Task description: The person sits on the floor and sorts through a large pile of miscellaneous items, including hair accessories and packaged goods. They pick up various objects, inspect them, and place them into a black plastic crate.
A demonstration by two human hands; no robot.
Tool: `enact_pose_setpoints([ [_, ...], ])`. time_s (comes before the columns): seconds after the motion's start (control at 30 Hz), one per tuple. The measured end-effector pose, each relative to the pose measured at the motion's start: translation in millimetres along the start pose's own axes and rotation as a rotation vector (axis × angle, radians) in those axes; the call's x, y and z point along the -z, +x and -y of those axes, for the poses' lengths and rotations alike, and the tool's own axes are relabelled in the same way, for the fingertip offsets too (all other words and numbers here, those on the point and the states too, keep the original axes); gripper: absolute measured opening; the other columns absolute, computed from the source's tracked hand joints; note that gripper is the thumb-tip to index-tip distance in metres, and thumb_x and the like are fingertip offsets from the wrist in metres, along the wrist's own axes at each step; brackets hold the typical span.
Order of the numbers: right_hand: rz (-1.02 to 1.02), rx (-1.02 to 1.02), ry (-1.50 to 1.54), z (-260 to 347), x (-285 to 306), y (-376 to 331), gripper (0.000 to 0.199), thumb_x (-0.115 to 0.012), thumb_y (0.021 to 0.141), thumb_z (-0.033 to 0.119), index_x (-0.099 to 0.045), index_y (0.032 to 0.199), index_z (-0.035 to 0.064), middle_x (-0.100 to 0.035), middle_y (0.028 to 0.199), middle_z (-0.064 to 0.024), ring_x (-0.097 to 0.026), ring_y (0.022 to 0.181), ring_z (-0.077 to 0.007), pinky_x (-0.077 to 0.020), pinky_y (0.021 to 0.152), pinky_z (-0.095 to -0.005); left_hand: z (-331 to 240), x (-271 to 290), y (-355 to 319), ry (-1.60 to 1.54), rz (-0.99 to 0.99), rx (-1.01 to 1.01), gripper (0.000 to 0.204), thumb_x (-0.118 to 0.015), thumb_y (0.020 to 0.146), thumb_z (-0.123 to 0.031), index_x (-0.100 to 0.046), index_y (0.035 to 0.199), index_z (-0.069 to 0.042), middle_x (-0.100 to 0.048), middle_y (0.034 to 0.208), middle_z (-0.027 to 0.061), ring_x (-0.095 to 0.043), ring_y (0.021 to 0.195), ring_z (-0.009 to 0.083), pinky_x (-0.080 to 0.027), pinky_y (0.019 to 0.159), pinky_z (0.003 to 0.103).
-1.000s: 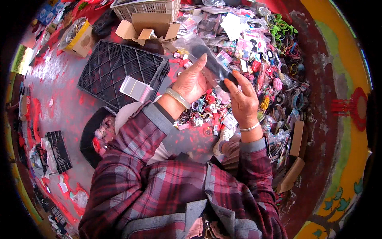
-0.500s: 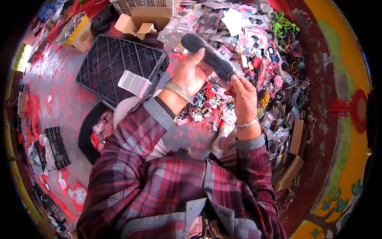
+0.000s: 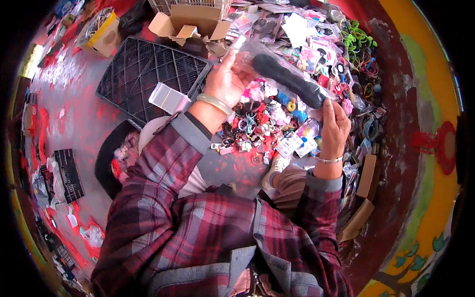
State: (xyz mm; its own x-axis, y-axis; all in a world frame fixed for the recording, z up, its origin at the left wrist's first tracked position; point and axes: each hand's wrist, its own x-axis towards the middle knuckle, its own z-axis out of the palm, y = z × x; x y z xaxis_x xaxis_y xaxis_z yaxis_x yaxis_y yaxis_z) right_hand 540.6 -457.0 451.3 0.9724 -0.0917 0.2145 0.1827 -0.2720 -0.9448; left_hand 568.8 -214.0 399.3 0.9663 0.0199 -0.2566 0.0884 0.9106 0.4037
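Observation:
Stretched between my hands is a clear plastic bag (image 3: 246,52) with a long, black, soft-looking piece (image 3: 287,79) inside, wide and rounded at its ends. I cannot tell what kind of thing the piece is. My left hand (image 3: 229,79) grips the bag's upper left end, thumb up along the film. At the lower right end, my right hand (image 3: 336,126) pinches the bag's corner by the black piece. Below and behind the bag lies a heap of small hair accessories (image 3: 262,121), with pink, red and blue pieces and several white cards among them.
A black plastic crate (image 3: 143,74) carries a stack of clear bags (image 3: 169,97). Behind it stands an open cardboard box (image 3: 195,17). Flat packets (image 3: 267,24) and green bands (image 3: 356,39) lie far right. A black tub (image 3: 111,168) sits by my left leg.
My right hand has moved right and down, and my left hand slightly left. The bag is now drawn out straight, and the black piece sits farther from my left hand.

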Motion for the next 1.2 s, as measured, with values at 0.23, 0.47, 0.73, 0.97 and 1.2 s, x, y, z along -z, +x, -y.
enact_pose_setpoints([
  [0.23, 0.031, 0.341, -0.325, 20.7, 7.9, -6.7, 0.026, -0.053, 0.086, 0.011, -0.044, 0.063, 0.0006, -0.037, 0.053, 0.0009, -0.031, 0.050, -0.0065, -0.0252, 0.044, -0.0247, 31.8, 5.2, -4.1, 0.010, 0.045, 0.254, 0.058, -0.033, 0.088, -0.055, -0.054, 0.097, -0.002, -0.061, 0.090, 0.0189, -0.060, 0.087, 0.0308, -0.049, 0.078, 0.041],
  [0.47, 0.066, 0.330, -0.292, 24.5, 5.7, -9.6, 0.025, -0.052, 0.084, 0.008, -0.045, 0.061, -0.0003, -0.041, 0.051, -0.0024, -0.035, 0.047, -0.0081, -0.0290, 0.044, -0.0251, 41.2, 15.5, -8.5, -0.012, 0.143, 0.370, 0.069, -0.033, 0.085, -0.061, -0.052, 0.099, 0.004, -0.060, 0.097, 0.0194, -0.057, 0.096, 0.0316, -0.046, 0.084, 0.042],
  [0.73, 0.093, 0.214, -0.064, 4.3, -13.1, -24.8, 0.019, -0.049, 0.090, 0.012, -0.059, 0.085, -0.0029, -0.055, 0.072, 0.0032, -0.043, 0.065, -0.0027, -0.0344, 0.057, -0.0180, 49.6, 5.2, -21.9, 0.002, 0.187, 0.407, 0.051, -0.048, 0.084, -0.052, -0.055, 0.100, -0.004, -0.060, 0.100, 0.0167, -0.059, 0.093, 0.0269, -0.047, 0.082, 0.039],
  [0.97, 0.171, 0.080, 0.237, -2.5, -36.1, -48.0, 0.024, -0.046, 0.091, 0.017, -0.061, 0.092, -0.0019, -0.062, 0.083, -0.0048, -0.051, 0.071, -0.0083, -0.0398, 0.065, -0.0223, 27.7, -11.0, -45.4, -0.028, 0.280, 0.194, 0.022, -0.062, 0.082, -0.024, -0.058, 0.097, -0.009, -0.063, 0.095, 0.0068, -0.060, 0.089, 0.0183, -0.046, 0.084, 0.034],
  [1.2, 0.216, -0.290, 0.575, 3.1, -51.9, -77.3, 0.030, -0.049, 0.090, 0.022, -0.056, 0.105, -0.0020, -0.063, 0.088, -0.0101, -0.062, 0.084, -0.0209, -0.0491, 0.069, -0.0271, 5.8, -5.6, -70.1, 0.107, 0.267, 0.038, 0.015, -0.057, 0.084, -0.009, -0.056, 0.099, -0.006, -0.061, 0.096, 0.0052, -0.059, 0.089, 0.0182, -0.048, 0.081, 0.034],
])
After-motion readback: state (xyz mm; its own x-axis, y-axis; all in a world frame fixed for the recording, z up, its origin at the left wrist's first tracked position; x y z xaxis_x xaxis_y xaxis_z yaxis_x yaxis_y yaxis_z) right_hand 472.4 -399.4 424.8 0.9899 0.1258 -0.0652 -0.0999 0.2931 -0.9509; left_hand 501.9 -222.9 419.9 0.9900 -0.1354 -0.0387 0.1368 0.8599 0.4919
